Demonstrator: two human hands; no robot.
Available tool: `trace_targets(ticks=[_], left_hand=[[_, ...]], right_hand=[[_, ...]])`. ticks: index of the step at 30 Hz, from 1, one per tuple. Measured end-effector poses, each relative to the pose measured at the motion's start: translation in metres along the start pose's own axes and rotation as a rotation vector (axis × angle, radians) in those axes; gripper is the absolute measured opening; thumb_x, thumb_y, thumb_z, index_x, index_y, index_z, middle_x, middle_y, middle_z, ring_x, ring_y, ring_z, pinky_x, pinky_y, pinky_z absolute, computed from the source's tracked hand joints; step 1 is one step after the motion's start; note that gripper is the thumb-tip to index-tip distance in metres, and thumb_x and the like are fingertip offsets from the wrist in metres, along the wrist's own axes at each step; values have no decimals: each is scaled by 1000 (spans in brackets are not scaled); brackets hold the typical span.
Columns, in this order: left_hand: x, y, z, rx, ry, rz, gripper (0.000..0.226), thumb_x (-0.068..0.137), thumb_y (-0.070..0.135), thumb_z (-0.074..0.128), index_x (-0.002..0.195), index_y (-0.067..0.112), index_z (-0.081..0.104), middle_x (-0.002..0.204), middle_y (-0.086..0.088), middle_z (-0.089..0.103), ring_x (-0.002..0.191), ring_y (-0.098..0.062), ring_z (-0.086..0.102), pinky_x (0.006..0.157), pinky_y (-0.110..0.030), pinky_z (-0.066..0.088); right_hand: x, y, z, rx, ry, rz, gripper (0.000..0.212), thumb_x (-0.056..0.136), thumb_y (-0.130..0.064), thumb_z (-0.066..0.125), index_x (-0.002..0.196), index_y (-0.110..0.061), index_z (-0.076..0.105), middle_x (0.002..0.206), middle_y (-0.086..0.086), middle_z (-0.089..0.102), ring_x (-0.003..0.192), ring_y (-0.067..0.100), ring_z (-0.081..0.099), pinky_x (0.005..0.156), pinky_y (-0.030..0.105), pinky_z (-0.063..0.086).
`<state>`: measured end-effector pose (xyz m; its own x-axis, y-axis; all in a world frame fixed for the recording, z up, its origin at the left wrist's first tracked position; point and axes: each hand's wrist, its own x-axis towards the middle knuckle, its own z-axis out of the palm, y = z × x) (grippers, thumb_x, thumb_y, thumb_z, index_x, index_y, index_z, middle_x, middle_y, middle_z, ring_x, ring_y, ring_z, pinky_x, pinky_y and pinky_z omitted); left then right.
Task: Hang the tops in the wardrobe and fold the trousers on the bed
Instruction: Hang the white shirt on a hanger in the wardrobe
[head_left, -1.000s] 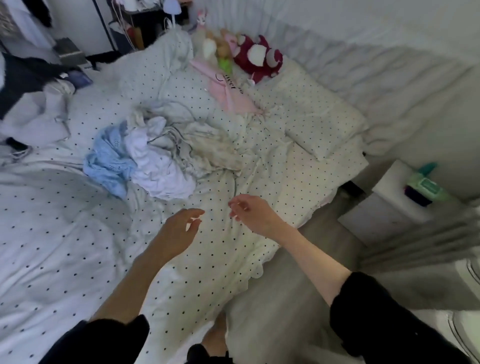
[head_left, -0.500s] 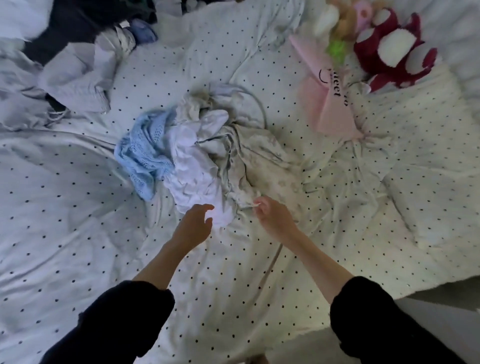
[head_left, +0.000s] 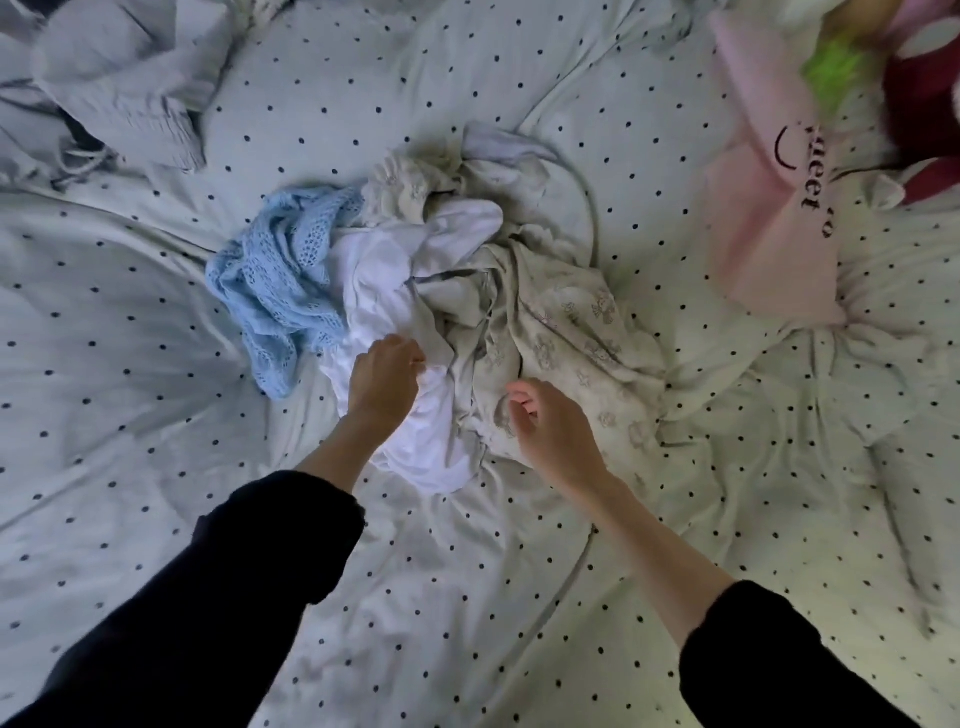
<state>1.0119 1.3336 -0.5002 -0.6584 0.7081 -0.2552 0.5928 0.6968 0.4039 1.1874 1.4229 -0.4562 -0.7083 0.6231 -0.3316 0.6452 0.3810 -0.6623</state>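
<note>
Head view: we recorded a heap of clothes in the middle of the bed (head_left: 156, 322), which was covered in white, dark-dotted bedding; the heap consisted of a light blue knit (head_left: 280, 280) on the left, a white garment (head_left: 395, 270) in the centre and a cream printed garment (head_left: 561, 332) on the right, all touching. We noted the left hand (head_left: 384, 384) on the white garment with its fingers (head_left: 415, 361) curled into the cloth, grasping it, while the right hand (head_left: 556, 431) sat at the near edge of the cream printed garment with fingers loosely curled, and we could not tell whether they held any cloth. A pink cloth with dark lettering (head_left: 774, 228) lay well apart at upper right, and grey clothing (head_left: 130, 78) lay at upper left.
</note>
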Motion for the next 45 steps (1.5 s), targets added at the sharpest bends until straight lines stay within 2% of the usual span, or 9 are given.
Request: trace_targets(ticks=[3, 9, 14, 19, 24, 29, 34, 39, 45], left_hand=[[-26, -7, -9, -79, -147, 6, 13, 91, 15, 59, 93, 6, 68, 95, -10, 69, 86, -27, 62, 79, -32, 45], [-101, -19, -24, -166, -808, 55, 13, 76, 21, 73, 89, 23, 75, 76, 18, 66, 63, 10, 55, 60, 0, 39], [-111, -30, -31, -77, -1031, 28, 17, 78, 28, 71, 95, 27, 73, 75, 17, 65, 73, -3, 58, 73, -18, 45], [-86, -51, -37, -132, -531, 69, 26, 92, 19, 57, 118, 18, 65, 120, 1, 65, 108, -13, 61, 99, -24, 41], [-16, -66, -48, 8, -15, 202, 53, 93, 4, 49, 142, 19, 37, 150, -5, 34, 136, -26, 31, 110, -44, 32], [14, -73, -40, 380, -90, 365, 61, 99, 16, 41, 150, 26, 11, 158, 1, 15, 146, -24, -2, 116, -46, 2], [-7, -76, -48, 591, -46, 357, 45, 94, 17, 49, 137, 25, 39, 124, 0, 54, 131, -19, 37, 113, -54, -4], [-59, -65, -93, 442, -77, 253, 32, 96, 21, 44, 128, 23, 50, 117, 2, 60, 116, -15, 52, 112, -42, 21], [-128, -28, -194, 176, 85, 160, 15, 91, 15, 52, 104, 12, 60, 103, -7, 65, 91, -23, 61, 76, -27, 42]], right_hand=[[2, -6, 2, 7, -3, -9, 28, 98, -16, 45, 121, -8, 58, 117, 4, 63, 106, 16, 59, 90, 22, 45], [5, -34, 17, 39, -84, 66, 35, 97, -29, 47, 124, -9, 58, 118, 7, 64, 106, 17, 60, 91, 27, 46], [9, -47, 36, -156, -73, 33, 50, 96, -33, 47, 140, -11, 39, 139, 6, 46, 126, 21, 45, 102, 34, 38], [56, -52, 45, -552, 6, -113, 50, 99, -34, 38, 145, -16, 30, 152, 4, 30, 136, 24, 31, 104, 44, 33], [118, -49, 44, -753, 0, -149, 49, 102, -31, 25, 148, -16, 20, 153, 4, 29, 138, 22, 29, 104, 51, 25], [108, -40, 38, -887, -137, 3, 39, 98, -32, 43, 131, -12, 45, 118, 9, 62, 104, 25, 60, 112, 47, 15], [58, -48, 17, -943, -42, -132, 13, 93, -27, 50, 86, -18, 55, 84, -2, 62, 89, 22, 60, 98, 40, 28], [11, -77, -32, -1066, 64, -251, 5, 89, -22, 57, 94, -21, 58, 72, -7, 51, 70, 17, 47, 89, 34, 29], [-51, -149, -102, -1077, 325, -489, 20, 60, -8, 78, 72, -16, 64, 68, -2, 63, 59, 18, 58, 72, 32, 21]])
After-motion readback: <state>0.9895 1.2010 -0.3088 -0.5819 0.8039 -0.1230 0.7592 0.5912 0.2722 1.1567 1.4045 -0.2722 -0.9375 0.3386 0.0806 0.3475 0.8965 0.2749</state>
